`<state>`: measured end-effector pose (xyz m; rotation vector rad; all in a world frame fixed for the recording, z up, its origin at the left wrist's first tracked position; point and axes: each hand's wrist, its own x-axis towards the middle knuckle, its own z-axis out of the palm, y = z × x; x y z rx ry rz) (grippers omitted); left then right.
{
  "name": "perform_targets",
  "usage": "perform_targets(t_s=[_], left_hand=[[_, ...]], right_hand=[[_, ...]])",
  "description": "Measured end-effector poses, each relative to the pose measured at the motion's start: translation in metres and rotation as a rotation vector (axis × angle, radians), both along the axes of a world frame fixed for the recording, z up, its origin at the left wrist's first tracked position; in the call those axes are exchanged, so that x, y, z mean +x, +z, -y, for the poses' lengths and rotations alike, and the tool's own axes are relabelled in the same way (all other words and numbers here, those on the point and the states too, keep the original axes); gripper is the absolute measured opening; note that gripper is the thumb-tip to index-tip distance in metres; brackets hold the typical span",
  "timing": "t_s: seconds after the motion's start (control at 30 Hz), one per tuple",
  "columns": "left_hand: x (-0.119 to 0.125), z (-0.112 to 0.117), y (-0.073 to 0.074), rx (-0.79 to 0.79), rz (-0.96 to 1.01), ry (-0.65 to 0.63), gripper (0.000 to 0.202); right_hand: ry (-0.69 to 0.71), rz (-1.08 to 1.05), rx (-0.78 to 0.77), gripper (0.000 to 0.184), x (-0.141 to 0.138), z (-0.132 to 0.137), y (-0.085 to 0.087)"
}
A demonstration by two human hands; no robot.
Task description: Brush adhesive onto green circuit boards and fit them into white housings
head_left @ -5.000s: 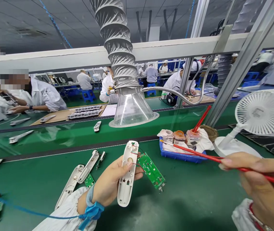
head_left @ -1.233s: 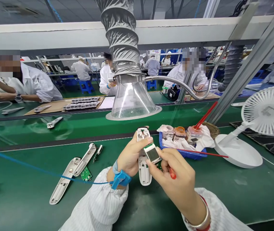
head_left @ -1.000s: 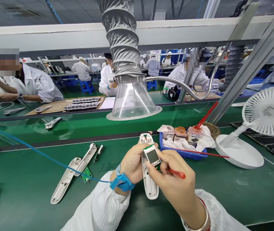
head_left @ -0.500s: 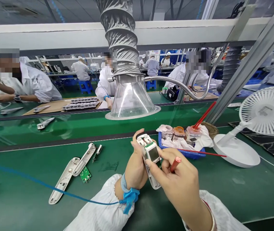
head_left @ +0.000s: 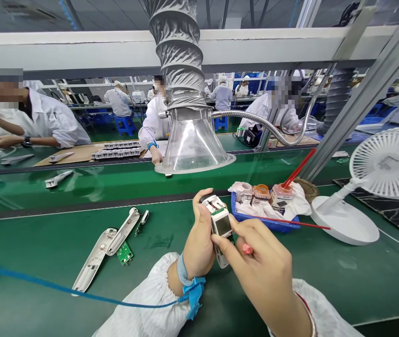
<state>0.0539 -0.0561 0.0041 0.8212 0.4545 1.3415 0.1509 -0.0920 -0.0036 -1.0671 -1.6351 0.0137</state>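
Note:
My left hand (head_left: pixel 199 238) is wrapped round a white handheld device housing (head_left: pixel 221 259), which is open and shows wires and a green circuit board at its upper end. A small dark display screen (head_left: pixel 223 226) in a white frame sits on the housing. My right hand (head_left: pixel 262 267) pinches the screen's lower right edge between thumb and forefinger. A red stick (head_left: pixel 247 249) is tucked in the curled fingers of that hand, with only its end showing. A blue wrist strap (head_left: pixel 192 292) with a cord is on my left wrist.
Left on the bench lie white shell halves (head_left: pixel 92 264) and a green circuit board (head_left: pixel 125 253). A blue tray (head_left: pixel 265 223) with bottles and tissue, and a white fan (head_left: pixel 344 220), stand right. A clear fume hood (head_left: pixel 195 145) hangs ahead. Co-workers sit beyond the green conveyor belt (head_left: pixel 125 187).
The housing has tilted slightly in my hands, and the red stick now points more toward me. On the belt, a white part has moved left. A co-worker's hand has reached toward the belt.

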Motion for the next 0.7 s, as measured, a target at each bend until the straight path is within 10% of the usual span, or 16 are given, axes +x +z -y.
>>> perform_targets(t_s=[0.43, 0.7], left_hand=[[-0.007, 0.002, 0.012, -0.084, -0.229, -0.121, 0.057], [-0.007, -0.012, 0.006, -0.124, -0.154, -0.011, 0.029]], right_hand=[[-0.004, 0.065, 0.001, 0.011, 0.006, -0.004, -0.003], [0.214, -0.095, -0.549, 0.028, 0.031, -0.027, 0.007]])
